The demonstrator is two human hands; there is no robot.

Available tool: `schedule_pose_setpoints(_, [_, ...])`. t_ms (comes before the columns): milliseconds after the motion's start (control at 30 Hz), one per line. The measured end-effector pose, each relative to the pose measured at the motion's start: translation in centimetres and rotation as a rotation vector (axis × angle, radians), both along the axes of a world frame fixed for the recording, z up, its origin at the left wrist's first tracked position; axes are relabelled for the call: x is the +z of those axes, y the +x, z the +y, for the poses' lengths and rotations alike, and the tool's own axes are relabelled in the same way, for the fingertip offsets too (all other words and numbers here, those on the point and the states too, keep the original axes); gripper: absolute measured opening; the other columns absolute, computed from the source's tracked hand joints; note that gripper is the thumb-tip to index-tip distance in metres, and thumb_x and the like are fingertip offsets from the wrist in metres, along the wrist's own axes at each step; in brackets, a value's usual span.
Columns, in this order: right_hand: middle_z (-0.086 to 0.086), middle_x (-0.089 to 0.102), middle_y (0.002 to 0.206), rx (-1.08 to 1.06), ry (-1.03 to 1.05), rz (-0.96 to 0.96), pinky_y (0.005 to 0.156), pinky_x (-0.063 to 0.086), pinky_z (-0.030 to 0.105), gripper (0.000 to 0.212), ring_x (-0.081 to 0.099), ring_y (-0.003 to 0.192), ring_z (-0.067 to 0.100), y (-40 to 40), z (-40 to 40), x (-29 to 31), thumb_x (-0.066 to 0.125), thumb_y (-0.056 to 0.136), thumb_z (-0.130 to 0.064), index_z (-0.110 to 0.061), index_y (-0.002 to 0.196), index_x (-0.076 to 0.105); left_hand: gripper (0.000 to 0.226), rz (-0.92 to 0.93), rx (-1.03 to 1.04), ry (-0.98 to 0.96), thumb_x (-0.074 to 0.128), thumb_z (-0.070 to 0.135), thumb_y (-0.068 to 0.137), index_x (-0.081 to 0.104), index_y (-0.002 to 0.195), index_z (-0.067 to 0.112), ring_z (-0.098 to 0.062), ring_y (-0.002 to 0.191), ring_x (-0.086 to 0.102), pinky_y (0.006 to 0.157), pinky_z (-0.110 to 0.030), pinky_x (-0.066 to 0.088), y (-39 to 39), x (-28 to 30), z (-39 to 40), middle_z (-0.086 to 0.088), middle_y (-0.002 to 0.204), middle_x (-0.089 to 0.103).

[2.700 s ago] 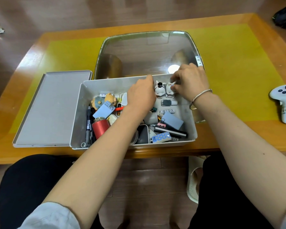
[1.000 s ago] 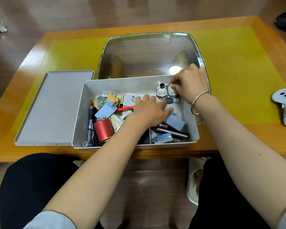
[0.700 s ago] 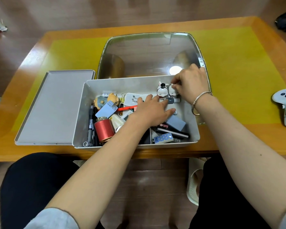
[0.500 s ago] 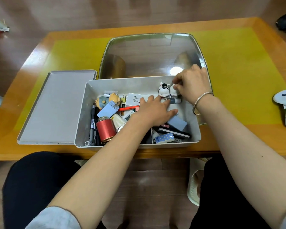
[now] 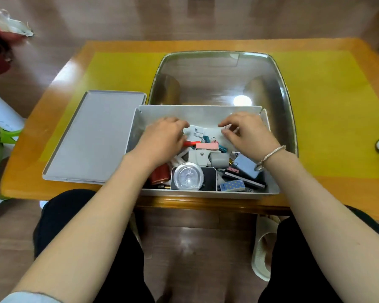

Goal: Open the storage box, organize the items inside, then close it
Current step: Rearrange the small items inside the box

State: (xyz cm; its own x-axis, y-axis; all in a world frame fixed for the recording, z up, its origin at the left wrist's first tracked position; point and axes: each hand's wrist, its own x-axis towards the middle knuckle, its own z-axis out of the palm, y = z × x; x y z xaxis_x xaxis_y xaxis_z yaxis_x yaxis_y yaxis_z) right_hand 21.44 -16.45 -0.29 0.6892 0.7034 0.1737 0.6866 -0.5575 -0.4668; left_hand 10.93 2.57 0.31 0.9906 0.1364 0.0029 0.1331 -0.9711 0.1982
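Open grey plastic storage box (image 5: 202, 113) sits at the table's near edge, its flat grey lid (image 5: 94, 136) parked just left for access — left hand (image 5: 162, 139) and right hand (image 5: 247, 133) inside, fingers loosely curled over the clutter, apparently holding nothing.

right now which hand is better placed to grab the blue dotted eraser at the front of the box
Right. The blue dotted eraser lies at the box's front right, under the right hand's wrist; the left hand works the far-left side.
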Motion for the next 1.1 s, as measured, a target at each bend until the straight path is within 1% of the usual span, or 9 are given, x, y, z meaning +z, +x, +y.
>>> schedule_pose_setpoints(133, [0.008,0.060,0.121,0.141,-0.183,0.134,0.099,0.037,0.031,0.035,0.052,0.113,0.022,-1.9,2.3,-1.6,0.055,0.093,-0.029,-0.013,0.123,0.058,0.043,0.155,0.155,-0.029,0.052,0.015,0.089,0.051,0.132,0.013,-0.036,0.119,0.047,0.097,-0.045,0.042,-0.8,-0.2,3.9,-0.016,0.131,0.051])
schedule_pose_setpoints(267, [0.008,0.055,0.129,0.158,-0.243,0.216,0.100,0.038,0.034,0.045,0.050,0.118,0.025,-2.9,3.6,-2.2,0.045,0.096,-0.038,-0.012,0.132,0.050,0.039,0.262,0.137,-0.103,0.044,0.005,0.088,0.054,0.125,0.009,-0.034,0.115,0.052,0.093,-0.039,0.044,-0.5,-0.5,4.5,-0.018,0.127,0.056])
schedule_pose_setpoints(433, [0.005,0.068,0.096,0.145,-0.188,0.306,0.076,0.043,0.029,0.031,0.059,0.087,0.019,-2.6,3.2,-1.7,0.050,0.094,-0.038,-0.016,0.100,0.070,0.030,0.248,0.156,-0.192,0.044,0.002,0.084,0.066,0.103,0.008,-0.031,0.104,0.058,0.082,-0.031,0.045,-0.5,0.2,5.0,-0.014,0.107,0.067])
schedule_pose_setpoints(533, [0.004,0.070,0.081,0.036,-0.096,0.217,0.063,0.037,0.028,0.029,0.055,0.070,0.016,-1.9,3.7,-1.0,0.054,0.093,-0.035,-0.014,0.090,0.073,0.026,0.195,0.157,-0.228,0.045,0.007,0.085,0.068,0.097,0.012,-0.028,0.095,0.061,0.080,-0.034,0.049,-0.9,0.9,5.0,-0.008,0.089,0.068])
schedule_pose_setpoints(600, [0.001,0.070,0.089,0.029,-0.051,0.165,0.070,0.040,0.025,0.021,0.055,0.075,0.012,-1.7,4.8,-0.7,0.057,0.092,-0.029,-0.014,0.093,0.072,0.023,0.062,0.148,-0.170,0.047,0.013,0.088,0.066,0.102,0.015,-0.029,0.099,0.059,0.081,-0.036,0.048,-0.8,1.2,5.1,-0.009,0.099,0.068])
schedule_pose_setpoints(700, [0.004,0.066,0.112,0.124,-0.133,0.093,0.089,0.039,0.027,0.024,0.058,0.102,0.019,-1.6,7.3,-1.0,0.059,0.090,-0.025,-0.014,0.110,0.066,0.032,-0.133,0.181,-0.041,0.052,0.019,0.090,0.056,0.121,0.016,-0.033,0.115,0.046,0.090,-0.042,0.039,-0.6,1.2,6.0,-0.010,0.125,0.056])
schedule_pose_setpoints(767, [0.007,0.059,0.125,0.174,-0.216,0.075,0.098,0.035,0.029,0.035,0.051,0.117,0.023,-1.5,9.3,-1.6,0.058,0.090,-0.024,-0.013,0.123,0.056,0.049,-0.078,0.266,-0.045,0.054,0.019,0.090,0.041,0.137,0.016,-0.038,0.121,0.040,0.094,-0.047,0.038,-0.7,1.0,6.9,-0.014,0.137,0.043])
schedule_pose_setpoints(900, [0.010,0.055,0.129,0.209,-0.393,0.045,0.099,0.038,0.037,0.049,0.049,0.118,0.029,-1.4,12.9,-2.8,0.059,0.087,-0.031,-0.016,0.131,0.044,0.072,0.124,0.347,-0.175,0.054,0.010,0.087,0.017,0.148,0.015,-0.041,0.114,0.050,0.086,-0.043,0.043,-1.2,0.3,7.9,-0.023,0.128,0.049])
schedule_pose_setpoints(1100, [0.009,0.056,0.119,0.148,-0.460,-0.082,0.089,0.039,0.037,0.048,0.052,0.112,0.029,-1.7,15.3,-3.5,0.066,0.079,-0.040,-0.018,0.119,0.054,0.065,0.137,0.321,-0.191,0.054,0.006,0.085,0.024,0.143,0.010,-0.038,0.102,0.055,0.070,-0.035,0.037,-1.4,0.1,8.1,-0.023,0.117,0.055])
